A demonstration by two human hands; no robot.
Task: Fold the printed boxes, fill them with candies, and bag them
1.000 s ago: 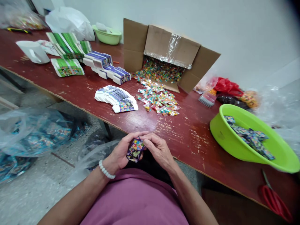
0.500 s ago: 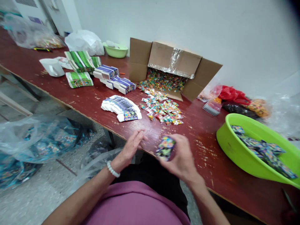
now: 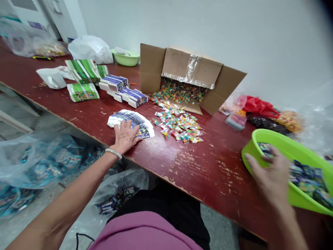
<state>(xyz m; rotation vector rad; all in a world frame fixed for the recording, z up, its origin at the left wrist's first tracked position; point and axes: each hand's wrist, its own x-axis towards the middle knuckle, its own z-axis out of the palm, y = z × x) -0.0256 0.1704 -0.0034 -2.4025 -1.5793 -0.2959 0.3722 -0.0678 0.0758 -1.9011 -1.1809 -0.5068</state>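
My left hand [image 3: 126,136] lies with spread fingers on a fanned row of flat, printed small cartons [image 3: 135,119], touching its near end. Over the rim of a lime-green basin [image 3: 252,152], my right hand [image 3: 273,175] is blurred, its thumb and fingers apart and nothing visible between them. Printed dark-blue packs [image 3: 307,177] lie inside the basin, partly hidden behind that hand. Small wrapped candies [image 3: 182,123] are spread over the table in front of an open cardboard box [image 3: 192,66] full of more.
Bundled purple cartons [image 3: 125,91] and green cartons [image 3: 83,92] stand at left, beside a white mug [image 3: 52,78]. A red bag [image 3: 260,106] lies behind the basin. Plastic bags of packs [image 3: 52,163] rest on the floor beyond the table's front edge.
My right hand has gone right from the table's front edge to the basin; the printed box it held is no longer seen in it. My left hand has moved left onto the fanned cartons.
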